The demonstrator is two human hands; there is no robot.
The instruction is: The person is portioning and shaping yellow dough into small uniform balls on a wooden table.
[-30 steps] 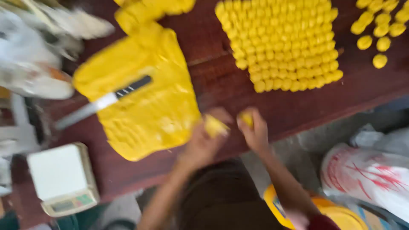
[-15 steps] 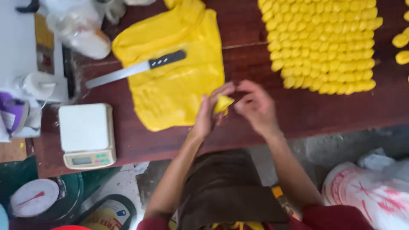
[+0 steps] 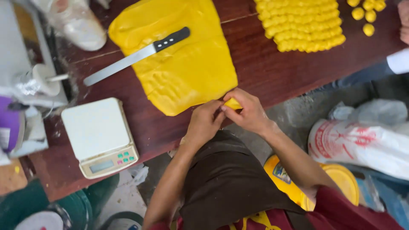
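Our fingers (image 3: 226,108) meet at the near edge of the desk (image 3: 272,72), both sets pinched closed around one small yellow dough piece (image 3: 233,103). Our left hand (image 3: 204,121) pushes in from one side while our right hand (image 3: 249,111) cups the piece from the other, so we judge the step to be shaping a single portion. Just beyond lies the large flattened dough slab (image 3: 183,59), with a long knife (image 3: 136,55) resting across it. Farther off, rows of finished yellow balls (image 3: 300,21) fill the far right of the desk, and a white kitchen scale (image 3: 100,136) sits to the left. The next move likely calls for gentle, even pressure so the piece rounds without cracking.
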